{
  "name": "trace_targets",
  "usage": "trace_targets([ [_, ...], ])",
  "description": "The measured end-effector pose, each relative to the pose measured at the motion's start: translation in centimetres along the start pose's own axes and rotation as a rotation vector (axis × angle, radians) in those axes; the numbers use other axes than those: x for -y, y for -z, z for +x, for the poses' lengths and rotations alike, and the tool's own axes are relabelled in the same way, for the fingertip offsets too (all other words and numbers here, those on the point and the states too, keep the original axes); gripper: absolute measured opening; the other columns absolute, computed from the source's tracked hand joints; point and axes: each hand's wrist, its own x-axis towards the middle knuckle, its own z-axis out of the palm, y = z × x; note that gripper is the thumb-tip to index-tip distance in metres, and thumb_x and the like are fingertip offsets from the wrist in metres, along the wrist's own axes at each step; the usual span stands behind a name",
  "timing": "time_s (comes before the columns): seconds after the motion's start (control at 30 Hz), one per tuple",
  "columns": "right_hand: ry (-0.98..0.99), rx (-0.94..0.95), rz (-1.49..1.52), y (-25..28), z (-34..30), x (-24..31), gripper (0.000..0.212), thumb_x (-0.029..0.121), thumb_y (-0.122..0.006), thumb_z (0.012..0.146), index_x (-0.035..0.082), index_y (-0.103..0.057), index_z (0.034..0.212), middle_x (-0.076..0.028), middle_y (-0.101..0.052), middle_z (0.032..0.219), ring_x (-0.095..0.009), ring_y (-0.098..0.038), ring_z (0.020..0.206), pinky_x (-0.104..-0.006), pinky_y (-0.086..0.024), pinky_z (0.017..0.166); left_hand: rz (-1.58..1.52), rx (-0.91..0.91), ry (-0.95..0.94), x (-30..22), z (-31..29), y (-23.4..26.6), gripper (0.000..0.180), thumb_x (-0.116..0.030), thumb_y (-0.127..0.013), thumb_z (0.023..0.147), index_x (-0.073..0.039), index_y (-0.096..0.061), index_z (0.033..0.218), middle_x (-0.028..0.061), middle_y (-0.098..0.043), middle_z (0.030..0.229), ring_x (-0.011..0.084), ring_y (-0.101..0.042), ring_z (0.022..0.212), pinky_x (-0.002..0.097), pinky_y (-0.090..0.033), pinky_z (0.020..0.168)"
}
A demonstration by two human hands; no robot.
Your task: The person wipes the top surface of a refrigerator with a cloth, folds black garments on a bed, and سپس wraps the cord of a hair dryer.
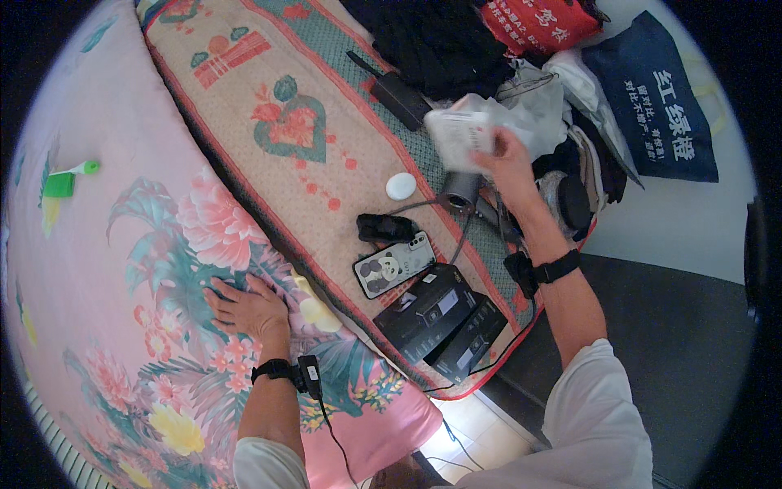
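Observation:
My left hand (pixel 248 308) lies flat with fingers spread on a pink floral bedspread (pixel 147 244), holding nothing. My right hand (pixel 507 167) grips a white plastic-wrapped packet (pixel 458 137), slightly blurred, above the far right part of a patterned mat (pixel 358 147). What the packet contains cannot be made out. Just below it, a grey tube-shaped thing (pixel 461 194), which looks like a hair dryer, rests with its cord on the mat. A round white disc (pixel 400 187) lies to its left. Crumpled translucent plastic (pixel 533 106) sits behind my right hand.
Nearer me are a phone in a panda case (pixel 395 267), a black pouch-like item (pixel 384 228) and black boxes (pixel 436 314). Dark clothes (pixel 440 49), a black case (pixel 399 99), a red bag (pixel 542 24) and a navy bag (pixel 656 106) crowd the far right. A green-and-white brush-like item (pixel 63 183) lies left.

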Motion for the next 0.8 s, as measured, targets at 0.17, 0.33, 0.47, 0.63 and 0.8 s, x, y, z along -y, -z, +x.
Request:
trace_targets([
  [0.17,0.610,-0.415,-0.813,0.1,1.8,1.4,0.032,-0.001,-0.066,0.078,0.006,-0.051,0.105,-0.013,-0.059,0.107,-0.036,-0.061,0.090,-0.0409,-0.048,0.086,0.026,0.010,-0.019,0.1,0.0,-0.1,0.070,-0.045,-0.045,0.092,-0.006,-0.027,0.147,0.0207,-0.023,0.153,0.0350,-0.023,0.141,0.0586,-0.014,0.112],
  [0.33,0.401,-0.247,-0.838,-4.1,4.6,1.6,0.032,0.007,-0.068,0.079,0.008,-0.048,0.104,-0.015,-0.056,0.111,-0.040,-0.061,0.092,-0.0464,-0.050,0.081,0.034,0.012,-0.007,0.4,0.4,0.1,0.070,-0.046,-0.044,0.093,-0.006,-0.027,0.148,0.0203,-0.023,0.153,0.0352,-0.022,0.141,0.0584,-0.013,0.112],
  [0.47,0.287,-0.393,-1.012,-6.5,7.4,2.1,0.045,0.017,-0.073,0.078,0.009,-0.047,0.113,-0.016,-0.054,0.115,-0.040,-0.060,0.099,-0.0482,-0.051,0.079,0.015,0.016,-0.022,0.4,0.3,0.5,0.070,-0.046,-0.043,0.093,-0.006,-0.026,0.148,0.0189,-0.022,0.154,0.0346,-0.021,0.142,0.0582,-0.013,0.112],
  [0.63,0.020,-0.100,-1.083,-9.5,8.9,-1.4,0.069,0.038,-0.077,0.076,0.000,-0.049,0.126,-0.022,-0.046,0.132,-0.039,-0.051,0.120,-0.0438,-0.046,0.099,0.032,0.056,-0.029,0.1,-0.3,0.2,0.071,-0.046,-0.044,0.093,-0.006,-0.025,0.148,0.0200,-0.022,0.153,0.0346,-0.022,0.141,0.0580,-0.013,0.112],
  [0.8,0.132,-0.262,-0.991,-8.4,7.5,-1.5,0.059,0.039,-0.069,0.084,0.003,-0.051,0.128,-0.021,-0.048,0.130,-0.037,-0.052,0.120,-0.0432,-0.045,0.099,0.020,-0.006,-0.047,-0.1,-0.4,0.0,0.069,-0.046,-0.043,0.094,-0.005,-0.026,0.147,0.0210,-0.023,0.153,0.0342,-0.023,0.141,0.0583,-0.015,0.111],
])
